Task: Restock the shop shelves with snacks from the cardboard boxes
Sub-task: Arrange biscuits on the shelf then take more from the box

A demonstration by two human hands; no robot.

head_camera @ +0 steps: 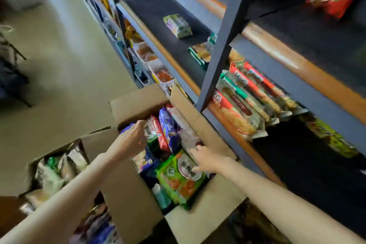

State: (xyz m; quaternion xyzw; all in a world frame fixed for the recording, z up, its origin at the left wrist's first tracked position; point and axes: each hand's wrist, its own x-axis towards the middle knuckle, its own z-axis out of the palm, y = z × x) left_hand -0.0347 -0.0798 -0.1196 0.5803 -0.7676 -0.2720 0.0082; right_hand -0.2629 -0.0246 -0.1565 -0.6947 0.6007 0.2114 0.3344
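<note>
Beige floor runs along the foot of dark metal shelves on my right, and an open box full of snack packs sits on the floor against them. My left hand hangs over the far left part of the box, fingers curled down toward a red-and-white pack standing on edge; the fingertips seem to touch its top, though blur keeps me from telling whether I have a real grip on it. My right hand lies lower, on the near right side, fingers fairly straight and spread, resting on a green pack that lies flat on top of the others. It holds nothing. A purple pack stands just beside the red-and-white one, between it and the box's right wall. On the shelf level with the box's top flap, a row of long red and green biscuit packs leans side by side. One shelf higher lie a pale green pack and, nearer the upright post, a second small pack, well apart from each other. A second box, open, sits to my left, touching the first, with pale bags inside.
</note>
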